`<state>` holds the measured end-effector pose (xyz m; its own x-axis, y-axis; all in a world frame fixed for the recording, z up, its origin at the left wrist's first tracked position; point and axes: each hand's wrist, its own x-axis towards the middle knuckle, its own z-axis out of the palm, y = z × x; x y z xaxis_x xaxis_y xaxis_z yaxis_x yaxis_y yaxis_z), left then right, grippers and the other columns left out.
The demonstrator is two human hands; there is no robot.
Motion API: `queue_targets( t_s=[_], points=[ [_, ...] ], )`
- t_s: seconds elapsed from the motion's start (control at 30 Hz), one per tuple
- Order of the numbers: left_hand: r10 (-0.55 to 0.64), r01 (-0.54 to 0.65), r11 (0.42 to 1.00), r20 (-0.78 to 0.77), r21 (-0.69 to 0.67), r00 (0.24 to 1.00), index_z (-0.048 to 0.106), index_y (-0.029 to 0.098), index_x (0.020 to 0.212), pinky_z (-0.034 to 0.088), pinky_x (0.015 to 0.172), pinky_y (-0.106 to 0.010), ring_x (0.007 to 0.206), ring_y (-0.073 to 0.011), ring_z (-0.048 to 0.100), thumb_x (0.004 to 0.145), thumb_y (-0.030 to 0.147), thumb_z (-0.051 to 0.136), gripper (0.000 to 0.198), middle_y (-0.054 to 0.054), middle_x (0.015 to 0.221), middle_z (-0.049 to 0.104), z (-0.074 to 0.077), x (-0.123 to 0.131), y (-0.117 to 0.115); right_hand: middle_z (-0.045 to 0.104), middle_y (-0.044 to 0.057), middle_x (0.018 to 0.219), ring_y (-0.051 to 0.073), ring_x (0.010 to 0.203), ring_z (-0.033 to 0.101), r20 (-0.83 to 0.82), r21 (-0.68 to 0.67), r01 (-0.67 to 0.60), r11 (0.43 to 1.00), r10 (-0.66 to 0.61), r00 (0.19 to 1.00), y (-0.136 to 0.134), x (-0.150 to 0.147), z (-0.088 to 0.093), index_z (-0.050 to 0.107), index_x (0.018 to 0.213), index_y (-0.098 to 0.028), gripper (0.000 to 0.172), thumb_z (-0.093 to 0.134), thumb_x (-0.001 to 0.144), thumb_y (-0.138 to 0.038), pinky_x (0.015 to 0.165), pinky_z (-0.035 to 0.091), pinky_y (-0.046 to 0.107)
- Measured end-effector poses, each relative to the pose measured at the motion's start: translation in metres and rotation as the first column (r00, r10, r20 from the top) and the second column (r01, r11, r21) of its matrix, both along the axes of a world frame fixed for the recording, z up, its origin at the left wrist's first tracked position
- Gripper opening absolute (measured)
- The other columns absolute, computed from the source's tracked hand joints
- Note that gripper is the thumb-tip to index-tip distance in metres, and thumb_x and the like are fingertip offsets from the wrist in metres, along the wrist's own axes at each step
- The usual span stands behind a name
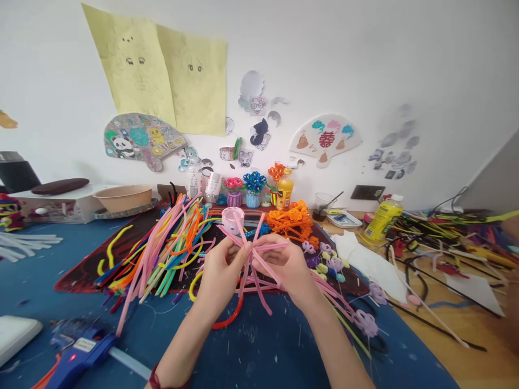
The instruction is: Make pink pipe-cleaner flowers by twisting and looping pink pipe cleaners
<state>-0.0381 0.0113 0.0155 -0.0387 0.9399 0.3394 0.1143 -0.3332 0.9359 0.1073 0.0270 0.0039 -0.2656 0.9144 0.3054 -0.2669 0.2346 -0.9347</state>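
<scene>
Both hands meet at the middle of the view, above the front of a dark mat. Between them is a star-shaped bundle of pink pipe cleaners point(265, 265), crossed at the centre with its arms spreading outward. My left hand point(227, 259) pinches the crossing point between thumb and fingers. My right hand point(284, 265) has its fingers closed on the arms at the right side; some fingertips are hidden behind the strands. Just behind the hands stands a small pink cup-like pot point(233, 217). More loose pink pipe cleaners point(332, 294) lie under and beside my right wrist.
A heap of coloured pipe cleaners point(170, 243) lies left on the mat point(81, 273). Orange pipe-cleaner flowers point(292, 221) sit behind right. A blue glue gun point(83, 359) with a lit red light rests at front left. A yellow bottle point(381, 221) stands right.
</scene>
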Motion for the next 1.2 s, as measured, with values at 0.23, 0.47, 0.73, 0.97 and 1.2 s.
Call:
queue_targets(
  t_s=[0.23,0.47,0.73,0.97,1.2],
  points=[
    [0.038,-0.031,0.997,-0.1,0.071,0.994,0.06,0.017,0.077,0.037,0.052,-0.022,0.054,-0.0132,0.05,0.083,0.04,0.058,0.024,0.001,0.06,0.056,-0.003,0.001,-0.002,0.068,0.002,0.067,0.014,0.057,0.063,0.049,0.133,0.273,0.953,-0.282,0.958,-0.002,-0.004,0.001,0.07,0.071,-0.018,0.014,0.073,0.074,-0.031,0.055,0.052,0.026],
    [0.176,-0.139,0.981,-0.323,0.136,0.93,0.054,0.019,0.078,0.028,0.052,-0.023,0.051,-0.0127,0.042,0.088,0.034,0.05,0.018,0.003,0.059,0.052,-0.002,0.004,-0.004,0.066,0.002,0.052,0.015,0.042,0.06,-0.003,-0.031,0.217,0.976,-0.217,0.976,0.003,-0.005,-0.003,0.066,0.069,-0.016,0.025,0.074,0.073,-0.04,0.042,0.049,0.026],
    [-0.043,0.06,0.996,-0.235,0.067,0.971,0.049,0.019,0.082,0.03,0.054,-0.023,0.056,-0.012,0.039,0.092,0.038,0.044,0.022,0.004,0.063,0.045,-0.002,-0.001,-0.005,0.065,0.0,0.053,0.01,0.042,0.059,-0.11,-0.254,-0.07,0.965,0.043,0.993,0.002,0.007,0.0,0.066,0.071,-0.015,0.023,0.074,0.073,-0.037,0.043,0.046,0.019],
    [-0.259,0.262,0.962,0.043,-0.075,0.965,0.052,0.018,0.079,0.038,0.057,-0.022,0.061,-0.0122,0.044,0.084,0.047,0.054,0.03,0.003,0.067,0.047,0.013,0.003,-0.013,0.06,-0.003,0.048,0.008,0.039,0.052,-0.209,-0.307,-0.22,0.926,0.16,0.965,0.005,0.013,-0.001,0.068,0.065,-0.015,0.023,0.08,0.067,-0.035,0.04,0.042,0.018],
    [-0.176,0.184,0.981,0.11,-0.065,0.978,0.051,0.017,0.071,0.041,0.056,-0.022,0.057,-0.0106,0.044,0.087,0.043,0.052,0.031,0.003,0.062,0.048,0.015,0.002,-0.011,0.062,-0.001,0.054,0.01,0.043,0.055,-0.157,-0.131,0.027,0.991,-0.048,0.986,0.001,0.007,0.004,0.067,0.067,-0.016,0.021,0.078,0.07,-0.035,0.043,0.041,0.022]
  ],
)
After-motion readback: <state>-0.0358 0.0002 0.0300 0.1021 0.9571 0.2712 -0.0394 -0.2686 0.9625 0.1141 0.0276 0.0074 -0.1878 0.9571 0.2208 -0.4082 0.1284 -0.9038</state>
